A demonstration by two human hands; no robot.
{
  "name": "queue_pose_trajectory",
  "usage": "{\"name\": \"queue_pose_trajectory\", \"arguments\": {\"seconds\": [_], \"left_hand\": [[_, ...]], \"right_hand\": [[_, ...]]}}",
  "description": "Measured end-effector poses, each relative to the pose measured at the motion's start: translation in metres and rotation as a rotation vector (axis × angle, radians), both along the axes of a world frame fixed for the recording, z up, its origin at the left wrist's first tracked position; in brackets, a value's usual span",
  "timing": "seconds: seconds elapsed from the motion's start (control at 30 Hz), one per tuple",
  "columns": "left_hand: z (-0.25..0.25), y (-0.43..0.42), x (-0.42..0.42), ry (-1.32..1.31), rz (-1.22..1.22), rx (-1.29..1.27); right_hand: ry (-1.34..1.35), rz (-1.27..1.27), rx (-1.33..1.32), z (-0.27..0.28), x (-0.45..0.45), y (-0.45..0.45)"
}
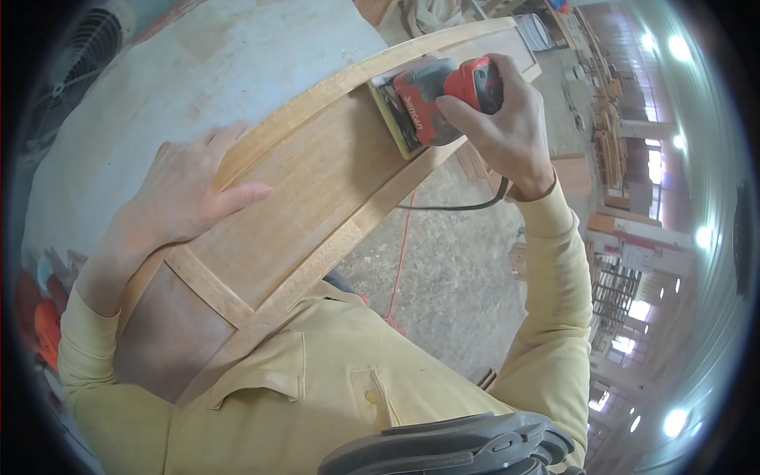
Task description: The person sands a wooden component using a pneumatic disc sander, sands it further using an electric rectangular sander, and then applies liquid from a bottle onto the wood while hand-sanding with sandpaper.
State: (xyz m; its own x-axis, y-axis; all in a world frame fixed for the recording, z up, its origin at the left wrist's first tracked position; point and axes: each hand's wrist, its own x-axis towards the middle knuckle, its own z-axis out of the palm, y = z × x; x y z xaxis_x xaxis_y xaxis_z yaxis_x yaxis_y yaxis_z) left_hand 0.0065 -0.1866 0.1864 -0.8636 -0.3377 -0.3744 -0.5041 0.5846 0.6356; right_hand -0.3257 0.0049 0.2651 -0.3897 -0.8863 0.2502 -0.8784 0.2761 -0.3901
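Observation:
A long wooden framed panel (289,186) lies slanted across the view, with raised rails along its edges and a crosspiece near my body. My right hand (507,119) is wrapped round the red grip of an electric sander (423,107). The sander's flat pad sits on the panel's far part, between the two long rails. My left hand (186,186) straddles the upper rail, thumb stretched over the panel's inner face and fingers along the outer side; their tips are partly hidden. A dark power cord (459,208) hangs below my right wrist.
A pale, stained tabletop (261,59) lies beneath the panel's left side. A fan (83,55) stands at upper left. On the concrete floor (467,261) runs a red cord (402,253). Stacked wood (608,142) stands farther right. A grey mask (459,451) shows at the bottom.

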Motion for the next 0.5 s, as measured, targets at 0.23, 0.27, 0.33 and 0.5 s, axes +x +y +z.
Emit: {"name": "queue_pose_trajectory", "arguments": {"seconds": [0.23,0.27,0.33,0.5], "left_hand": [[0.002,0.097,-0.005,0.391,-0.35,-0.631],[0.005,0.114,-0.002,0.359,-0.359,-0.5],[0.013,0.141,0.016,0.306,-0.288,-0.499],[0.027,0.175,0.089,0.249,-0.08,-0.421]], "right_hand": [[0.085,0.076,-0.201,-0.015,-0.011,-0.008],[0.087,0.075,-0.154,-0.013,-0.008,-0.005],[0.058,0.165,-0.099,-0.007,-0.003,0.007],[-0.326,0.272,0.011,-0.004,-0.006,0.007]]}}
